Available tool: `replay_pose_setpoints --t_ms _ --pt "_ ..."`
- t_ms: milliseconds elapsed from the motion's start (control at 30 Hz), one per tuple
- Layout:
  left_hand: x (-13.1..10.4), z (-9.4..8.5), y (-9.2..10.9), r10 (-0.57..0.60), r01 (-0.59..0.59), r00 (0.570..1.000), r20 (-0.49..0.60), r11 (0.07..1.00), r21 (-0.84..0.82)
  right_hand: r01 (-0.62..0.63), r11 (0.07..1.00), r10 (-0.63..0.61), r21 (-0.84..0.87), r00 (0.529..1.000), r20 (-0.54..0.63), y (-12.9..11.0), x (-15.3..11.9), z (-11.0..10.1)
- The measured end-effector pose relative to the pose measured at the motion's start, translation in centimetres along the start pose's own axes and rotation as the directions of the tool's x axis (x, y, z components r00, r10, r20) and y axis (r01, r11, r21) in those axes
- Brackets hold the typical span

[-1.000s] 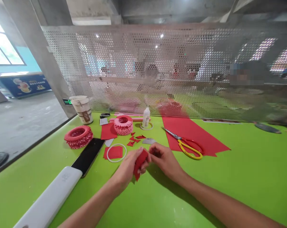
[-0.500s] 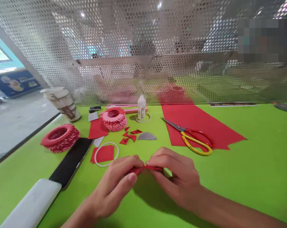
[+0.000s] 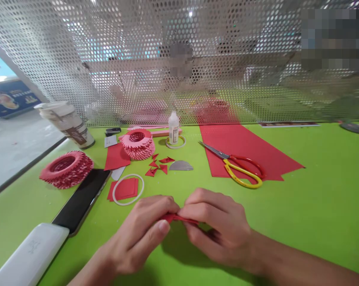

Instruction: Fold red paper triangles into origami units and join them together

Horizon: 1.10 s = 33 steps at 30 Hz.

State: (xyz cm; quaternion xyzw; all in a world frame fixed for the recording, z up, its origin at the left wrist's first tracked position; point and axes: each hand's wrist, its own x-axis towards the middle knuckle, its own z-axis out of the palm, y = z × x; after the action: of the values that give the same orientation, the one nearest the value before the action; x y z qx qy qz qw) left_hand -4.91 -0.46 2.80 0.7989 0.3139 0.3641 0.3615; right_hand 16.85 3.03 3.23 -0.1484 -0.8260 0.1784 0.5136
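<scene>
Between my two hands is a small folded piece of red paper (image 3: 182,219), just above the green table. My left hand (image 3: 143,230) pinches its left end between thumb and fingers. On the other end, my right hand (image 3: 217,222) closes its fingertips, almost touching the left ones. Much of the paper is hidden under the fingers. Ahead of my left hand lie red paper squares (image 3: 124,188) with a white ring (image 3: 115,197) on top. Several small folded red paper triangles (image 3: 163,169) and a clear half-round protractor (image 3: 181,165) are scattered beyond.
Scissors (image 3: 244,171) rest on a large red sheet (image 3: 256,147). A glue bottle (image 3: 173,129) stands inside a ring. Two folded-paper rings, one pink (image 3: 137,149) and one red (image 3: 66,171), a phone (image 3: 81,202), a white object (image 3: 30,254) and a cup (image 3: 68,123) are left. A perforated screen (image 3: 155,79) borders the back.
The view has shifted slightly, so the table things appear higher and further left. My fingertips have come closer together on the red paper, which sits a little lower in view.
</scene>
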Motion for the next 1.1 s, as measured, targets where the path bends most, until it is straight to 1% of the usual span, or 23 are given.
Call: replay_pose_setpoints --t_ms 333,533,600,767,900,1100 --pt "0.23 0.15 0.08 -0.003 0.003 1.000 -0.007 1.000 0.009 0.022 0.998 -0.020 -0.055 0.999 0.036 0.08 -0.34 -0.01" --pt "0.04 0.11 0.13 -0.051 0.051 0.999 -0.010 0.998 0.028 0.072 0.992 -0.069 -0.101 0.997 0.035 0.28 -0.45 0.08" --pt "0.00 0.06 0.14 -0.050 0.050 0.999 -0.017 0.998 0.034 0.084 0.991 -0.080 -0.107 0.996 0.040 0.35 -0.52 0.11" --pt "-0.08 -0.02 0.08 -0.020 0.021 1.000 -0.023 0.999 0.037 0.050 0.997 -0.048 -0.063 0.998 0.033 0.49 -0.57 0.08" --pt "-0.15 -0.04 0.03 -0.029 0.030 0.999 -0.012 0.999 0.035 0.020 0.999 -0.019 -0.042 0.999 0.029 0.49 -0.51 0.11" --pt "-0.08 0.00 -0.03 -0.023 0.024 1.000 -0.014 0.999 0.030 0.027 0.999 -0.025 -0.047 0.999 0.042 0.39 -0.51 0.07"
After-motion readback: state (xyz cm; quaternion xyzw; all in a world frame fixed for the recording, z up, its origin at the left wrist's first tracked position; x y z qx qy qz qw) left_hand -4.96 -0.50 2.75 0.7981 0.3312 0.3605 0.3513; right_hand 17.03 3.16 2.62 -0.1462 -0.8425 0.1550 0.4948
